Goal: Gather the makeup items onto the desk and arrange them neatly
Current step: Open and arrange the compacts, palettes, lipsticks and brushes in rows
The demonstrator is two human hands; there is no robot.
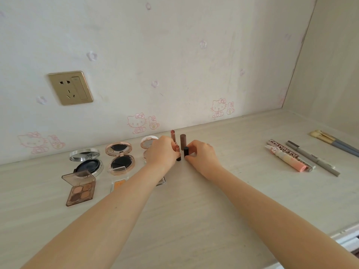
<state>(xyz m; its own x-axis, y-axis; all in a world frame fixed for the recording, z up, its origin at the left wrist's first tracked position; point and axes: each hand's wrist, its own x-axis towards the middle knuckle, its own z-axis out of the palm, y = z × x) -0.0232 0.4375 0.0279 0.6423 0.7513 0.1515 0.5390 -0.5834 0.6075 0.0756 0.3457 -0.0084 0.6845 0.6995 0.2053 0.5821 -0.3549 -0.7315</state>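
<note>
L hand (161, 153) pinches a rose-gold lipstick (178, 152) upright on the desk (194, 210); R hand (202, 155) grips a black lipstick (186, 152) standing just beside it. Behind them a brown tube (183, 141) & a rose-gold tube (172, 135) stand near the wall. Open compacts (120, 158) + eyeshadow palette (81, 189) lie to the left, pens (314, 159) & brushes (330, 141) well apart on the right.

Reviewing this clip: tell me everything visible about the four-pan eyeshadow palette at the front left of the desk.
The eyeshadow palette is a square case, seemingly translucent brown plastic, lying flat on the desk with its hinged lid standing open at the far edge. Four pans show: peach and tan shades, one darker brown. It sits just in front of the silver round compact; whether the lid touches it cannot be told.
</note>
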